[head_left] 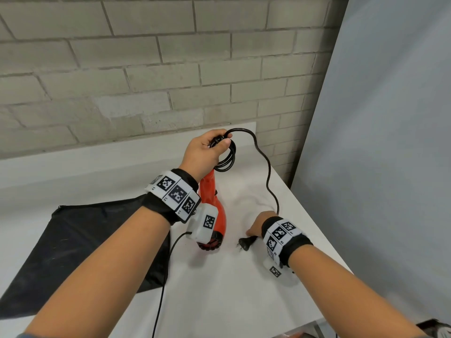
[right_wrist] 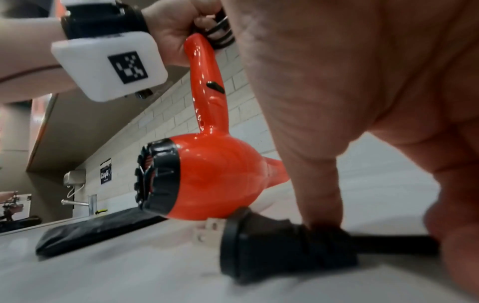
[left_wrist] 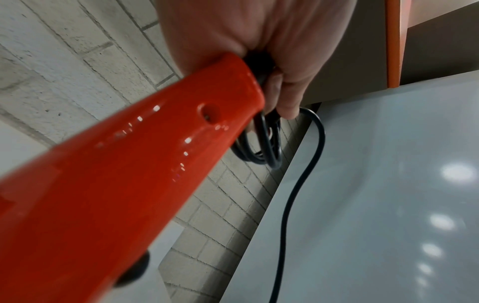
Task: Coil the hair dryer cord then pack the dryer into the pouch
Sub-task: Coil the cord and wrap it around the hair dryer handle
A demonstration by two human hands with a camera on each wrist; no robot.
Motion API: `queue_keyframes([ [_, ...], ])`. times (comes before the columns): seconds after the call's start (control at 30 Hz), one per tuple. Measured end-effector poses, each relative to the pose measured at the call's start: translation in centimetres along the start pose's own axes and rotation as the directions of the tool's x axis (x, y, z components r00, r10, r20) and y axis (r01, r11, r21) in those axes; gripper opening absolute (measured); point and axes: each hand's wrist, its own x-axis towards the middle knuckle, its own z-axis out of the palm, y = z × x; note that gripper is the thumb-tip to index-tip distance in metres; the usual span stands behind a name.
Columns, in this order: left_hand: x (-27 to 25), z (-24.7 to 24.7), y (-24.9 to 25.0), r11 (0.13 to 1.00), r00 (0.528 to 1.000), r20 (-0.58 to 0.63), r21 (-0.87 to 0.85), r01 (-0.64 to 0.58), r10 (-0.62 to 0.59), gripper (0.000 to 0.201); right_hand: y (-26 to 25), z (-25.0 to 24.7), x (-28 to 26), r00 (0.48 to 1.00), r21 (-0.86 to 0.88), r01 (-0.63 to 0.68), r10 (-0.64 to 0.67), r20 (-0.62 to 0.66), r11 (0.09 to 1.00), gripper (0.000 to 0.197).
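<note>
The red hair dryer [head_left: 220,215] [left_wrist: 129,164] [right_wrist: 215,174] hangs handle-up, its body low over the white table [head_left: 219,289]. My left hand [head_left: 207,147] [left_wrist: 259,30] [right_wrist: 168,30] grips the top of the handle together with a few small coils of black cord [head_left: 228,159] [left_wrist: 269,147]. From there the loose cord [head_left: 268,172] [left_wrist: 298,194] runs right and down to my right hand [head_left: 256,226] [right_wrist: 337,82]. That hand pinches the cord just behind the plug [head_left: 245,242] [right_wrist: 272,242], which lies on the table. The black pouch [head_left: 85,245] [right_wrist: 98,227] lies flat to the left.
A brick wall [head_left: 146,81] stands behind the table. A grey panel [head_left: 378,142] rises just beyond the table's right edge, close to my right hand. A thin black cable [head_left: 166,276] from the left wrist camera hangs over the pouch's edge.
</note>
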Motion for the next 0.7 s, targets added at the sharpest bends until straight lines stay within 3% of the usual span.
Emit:
queue_keyframes([
  [0.1,-0.1,0.1,0.1,1.000,1.000,0.013,0.006,-0.004,0.004,0.014,-0.3,-0.9,-0.7,0.998,0.013,0.024,-0.023,-0.054,1.000,0.046],
  [0.2,-0.1,0.0,0.1,1.000,1.000,0.021,0.023,-0.020,0.020,0.014,0.8,0.1,0.7,0.999,0.009,-0.046,0.046,-0.019,0.999,0.040],
  [0.3,-0.1,-0.1,0.1,1.000,1.000,0.012,-0.007,-0.023,0.024,0.014,2.5,1.0,2.6,0.992,0.072,-0.066,0.073,-0.102,0.995,0.034],
  [0.4,0.1,-0.3,-0.2,0.999,1.000,0.011,-0.029,-0.026,0.026,0.014,3.8,-0.5,4.2,0.968,0.411,-0.021,0.121,-0.219,0.911,0.027],
  [0.47,0.3,-0.4,-0.4,0.998,0.999,0.031,-0.057,-0.021,0.023,0.013,4.2,-2.1,4.0,0.923,0.616,0.147,0.117,-0.368,0.774,0.020],
  [0.53,0.4,-0.5,-0.5,0.997,0.999,0.039,-0.071,-0.021,0.024,0.013,3.9,-3.9,2.9,0.850,0.750,0.362,0.135,-0.509,0.553,0.014],
  [0.6,0.5,-0.5,-0.6,0.997,0.999,0.030,-0.076,-0.025,0.027,0.014,3.1,-5.5,1.4,0.786,0.779,0.547,0.133,-0.604,0.307,0.014],
  [0.7,0.5,-0.3,-0.6,0.995,0.999,0.021,-0.098,-0.032,0.034,0.015,1.4,-7.0,-0.6,0.714,0.719,0.695,0.123,-0.690,0.003,0.023],
])
